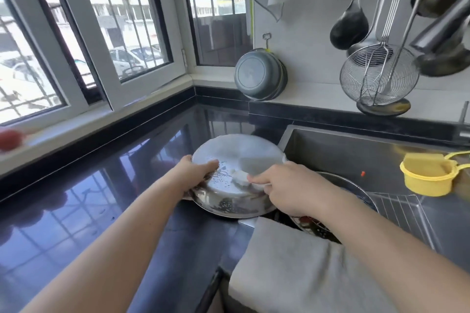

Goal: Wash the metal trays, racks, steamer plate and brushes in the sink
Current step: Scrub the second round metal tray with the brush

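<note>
Head view: the round steamer plate lies tilted on the dark surface at 9 o'clock of the sink. Left hand grips its 9 o'clock rim, while right hand pinches a white scrubber against its face, nearer the sink.

Hands: two, left hand and right hand
Round metal trays: one
Yellow cups: one
Grey cloths: one
Wire skimmers: one
Grey basins: one
Sinks: one
</note>
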Available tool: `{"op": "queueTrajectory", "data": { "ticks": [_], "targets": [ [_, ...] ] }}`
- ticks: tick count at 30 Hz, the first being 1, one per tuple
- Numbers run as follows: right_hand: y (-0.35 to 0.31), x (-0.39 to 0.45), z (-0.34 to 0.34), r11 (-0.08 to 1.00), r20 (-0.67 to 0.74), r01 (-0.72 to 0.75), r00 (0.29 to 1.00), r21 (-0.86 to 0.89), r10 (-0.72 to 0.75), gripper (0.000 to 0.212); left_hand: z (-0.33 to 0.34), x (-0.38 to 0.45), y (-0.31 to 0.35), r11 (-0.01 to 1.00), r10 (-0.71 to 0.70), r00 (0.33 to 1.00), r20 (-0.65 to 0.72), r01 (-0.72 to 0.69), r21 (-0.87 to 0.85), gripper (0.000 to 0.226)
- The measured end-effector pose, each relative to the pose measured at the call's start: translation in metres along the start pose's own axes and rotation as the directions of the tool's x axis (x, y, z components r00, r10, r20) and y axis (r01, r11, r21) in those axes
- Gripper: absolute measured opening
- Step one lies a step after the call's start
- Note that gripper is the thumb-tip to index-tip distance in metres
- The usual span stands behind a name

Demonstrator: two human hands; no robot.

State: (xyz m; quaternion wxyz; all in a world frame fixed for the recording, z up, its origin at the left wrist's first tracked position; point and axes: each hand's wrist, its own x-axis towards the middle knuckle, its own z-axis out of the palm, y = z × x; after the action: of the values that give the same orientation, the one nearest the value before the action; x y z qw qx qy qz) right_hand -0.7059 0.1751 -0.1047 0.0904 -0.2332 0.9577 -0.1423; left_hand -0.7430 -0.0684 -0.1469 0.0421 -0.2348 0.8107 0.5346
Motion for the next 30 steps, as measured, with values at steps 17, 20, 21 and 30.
{"op": "queueTrajectory", "data": {
  "ticks": [17, 20, 21, 30],
  "targets": [
    [-0.029, -0.023, 0.015, 0.99, -0.109, -0.138, 0.985, -0.04, 0.133, 0.064, 0.016, -0.013, -0.028, 0.893, 0.253, 0.957, -0.142, -0.288, -0.347, 0.029],
    [-0.011, -0.028, 0.006, 0.969, -0.161, -0.243, 0.959, -0.035, 0.235, 0.065, 0.017, -0.005, -0.033, 0.878, 0.296, 0.941, -0.164, -0.335, -0.342, 0.032],
    [-0.01, -0.031, 0.007, 0.972, -0.159, -0.23, 0.962, -0.045, 0.221, 0.065, 0.017, -0.005, -0.033, 0.876, 0.296, 0.938, -0.181, -0.342, -0.341, 0.032],
    [0.005, -0.041, 0.016, 0.958, -0.147, -0.285, 0.946, 0.039, 0.288, 0.075, 0.019, 0.003, -0.032, 0.884, 0.26, 0.937, -0.234, -0.328, -0.333, 0.063]
  ]
}}
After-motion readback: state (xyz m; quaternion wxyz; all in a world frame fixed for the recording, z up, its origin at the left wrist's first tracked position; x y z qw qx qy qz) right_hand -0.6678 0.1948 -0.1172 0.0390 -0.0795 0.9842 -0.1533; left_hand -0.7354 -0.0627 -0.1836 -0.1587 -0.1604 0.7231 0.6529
